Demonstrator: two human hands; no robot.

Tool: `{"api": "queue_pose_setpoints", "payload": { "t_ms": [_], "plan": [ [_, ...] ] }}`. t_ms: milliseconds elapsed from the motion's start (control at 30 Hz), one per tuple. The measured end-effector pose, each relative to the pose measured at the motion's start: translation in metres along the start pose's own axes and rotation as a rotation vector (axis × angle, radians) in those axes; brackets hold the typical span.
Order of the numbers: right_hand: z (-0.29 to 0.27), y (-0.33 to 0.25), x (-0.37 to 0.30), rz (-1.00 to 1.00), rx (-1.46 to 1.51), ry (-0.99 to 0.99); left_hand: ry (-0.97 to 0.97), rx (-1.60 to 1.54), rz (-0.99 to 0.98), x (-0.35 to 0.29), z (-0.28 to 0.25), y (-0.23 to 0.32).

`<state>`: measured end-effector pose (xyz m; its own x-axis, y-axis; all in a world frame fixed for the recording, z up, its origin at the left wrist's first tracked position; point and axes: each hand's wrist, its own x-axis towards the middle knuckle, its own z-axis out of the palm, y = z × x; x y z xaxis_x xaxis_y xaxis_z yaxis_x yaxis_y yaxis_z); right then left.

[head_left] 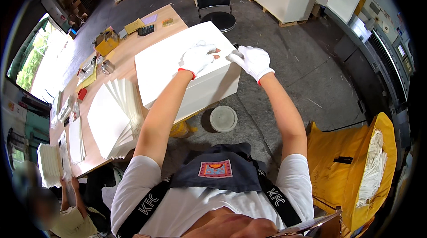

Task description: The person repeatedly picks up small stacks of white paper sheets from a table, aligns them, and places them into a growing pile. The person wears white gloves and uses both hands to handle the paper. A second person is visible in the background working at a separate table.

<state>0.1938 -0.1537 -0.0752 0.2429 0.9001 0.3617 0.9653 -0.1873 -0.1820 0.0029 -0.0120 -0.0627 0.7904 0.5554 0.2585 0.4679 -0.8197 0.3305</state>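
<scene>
A tall stack of white paper sheets [164, 60] stands at the right end of the wooden table. My left hand [198, 59], in a white glove with bare fingertips and a red cuff, rests palm down on its top, fingers apart and pointing right. At the stack's right corner is my right hand [254, 62], gloved in white too. Its fingers are bent and its thumb reaches over the paper's edge. A small dark thing shows by these fingers; whether they grip it or the paper's edge is unclear.
Fanned white sheets [109, 115] lie left of the stack. Behind are a calculator [146, 30] and a yellow box [106, 42]. A round bucket [223, 118] stands below the table, a yellow sack [342, 162] at right. A black chair [217, 13] stands beyond; another person handles paper at lower left.
</scene>
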Motion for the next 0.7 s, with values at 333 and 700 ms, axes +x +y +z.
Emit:
{"api": "queue_pose_setpoints", "payload": {
  "t_ms": [333, 700],
  "plan": [
    [0.005, -0.015, 0.027, 0.282, 0.669, -0.101, -0.04, -0.268, 0.052, -0.004, 0.003, 0.01],
    [0.03, -0.018, 0.016, 0.357, 0.765, 0.088, -0.094, -0.357, 0.005, -0.003, 0.001, 0.008]
  ]
}}
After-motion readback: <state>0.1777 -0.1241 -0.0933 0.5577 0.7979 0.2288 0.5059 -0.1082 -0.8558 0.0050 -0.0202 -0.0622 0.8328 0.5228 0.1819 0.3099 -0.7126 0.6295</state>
